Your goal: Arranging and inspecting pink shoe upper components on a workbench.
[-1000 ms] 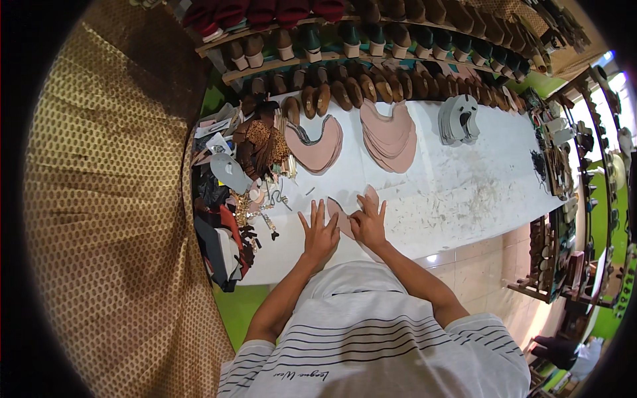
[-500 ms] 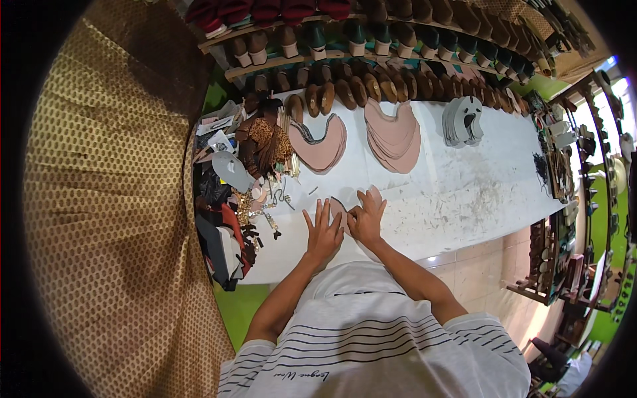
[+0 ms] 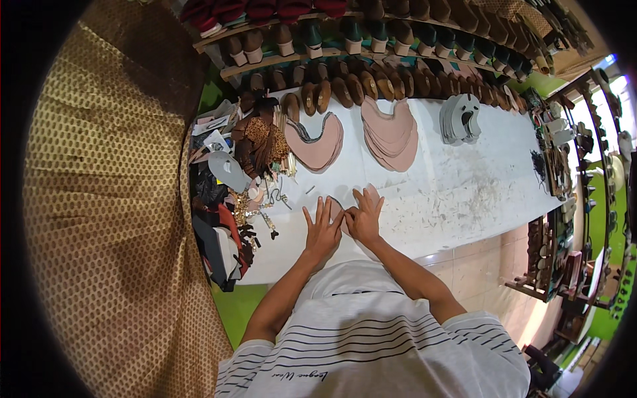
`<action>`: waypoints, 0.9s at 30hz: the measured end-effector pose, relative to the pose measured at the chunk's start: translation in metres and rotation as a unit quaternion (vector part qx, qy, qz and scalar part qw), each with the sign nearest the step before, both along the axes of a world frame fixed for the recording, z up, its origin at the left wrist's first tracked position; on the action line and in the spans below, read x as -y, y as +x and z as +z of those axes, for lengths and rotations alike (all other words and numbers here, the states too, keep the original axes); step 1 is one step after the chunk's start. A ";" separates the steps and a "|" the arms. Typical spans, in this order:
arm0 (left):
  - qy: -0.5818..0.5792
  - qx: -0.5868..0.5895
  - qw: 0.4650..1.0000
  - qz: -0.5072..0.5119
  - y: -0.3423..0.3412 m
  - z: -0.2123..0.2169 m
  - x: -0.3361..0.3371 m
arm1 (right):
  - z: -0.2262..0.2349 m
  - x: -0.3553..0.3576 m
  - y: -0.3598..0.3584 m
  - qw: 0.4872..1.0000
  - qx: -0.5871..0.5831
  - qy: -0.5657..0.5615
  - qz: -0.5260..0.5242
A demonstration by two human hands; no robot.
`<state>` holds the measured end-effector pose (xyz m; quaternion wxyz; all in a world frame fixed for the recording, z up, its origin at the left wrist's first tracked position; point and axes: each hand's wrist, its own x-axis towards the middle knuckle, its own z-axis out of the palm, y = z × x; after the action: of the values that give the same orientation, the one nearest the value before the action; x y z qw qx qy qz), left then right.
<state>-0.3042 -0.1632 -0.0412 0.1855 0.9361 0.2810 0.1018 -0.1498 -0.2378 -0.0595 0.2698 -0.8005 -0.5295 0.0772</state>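
**Both hands flat on a pale cut piece at the table's near edge**

Left hand (image 3: 323, 229) spread palm-down, fingers apart and pointing away from the body toward the far edge. Right hand (image 3: 364, 215) close beside it, fingers also extended, thumb side meeting the left hand's fingertips. Neither clamped on anything; both pressing down, not gripping, as far as can be told.

Beneath and between them, a thin pale piece (image 3: 336, 204) with a dark curved edge, lying flat on the white table (image 3: 464, 192), near the near edge and left of the table's middle. Mostly hidden by the hands; long axis cannot be told. Equally close to both hands, touching each.

Further back, toward the far edge: two stacks of pink cut pieces (image 3: 391, 136), a grey stack (image 3: 460, 121) to their right. At the table's left end, a heap of scraps and trims (image 3: 232, 192). Behind the far edge, shelves of shoe lasts (image 3: 371, 60).
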 end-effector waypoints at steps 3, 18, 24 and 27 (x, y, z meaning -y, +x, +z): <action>0.020 -0.008 1.000 -0.004 0.000 -0.002 0.000 | 0.001 0.007 0.003 0.999 -0.015 0.031 0.000; 0.022 0.001 1.000 0.001 0.000 0.004 0.004 | 0.009 0.033 0.015 1.000 -0.009 0.003 -0.003; -0.024 0.000 1.000 0.011 0.003 0.008 0.002 | 0.004 0.040 0.013 1.000 -0.013 0.027 -0.008; -0.029 -0.001 1.000 -0.003 0.004 0.011 0.003 | 0.003 0.044 0.014 1.000 -0.005 0.026 -0.008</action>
<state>-0.3000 -0.1658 -0.0306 0.2129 0.9311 0.2813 0.0922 -0.1361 -0.2814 -0.0565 0.2943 -0.7970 -0.5234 0.0652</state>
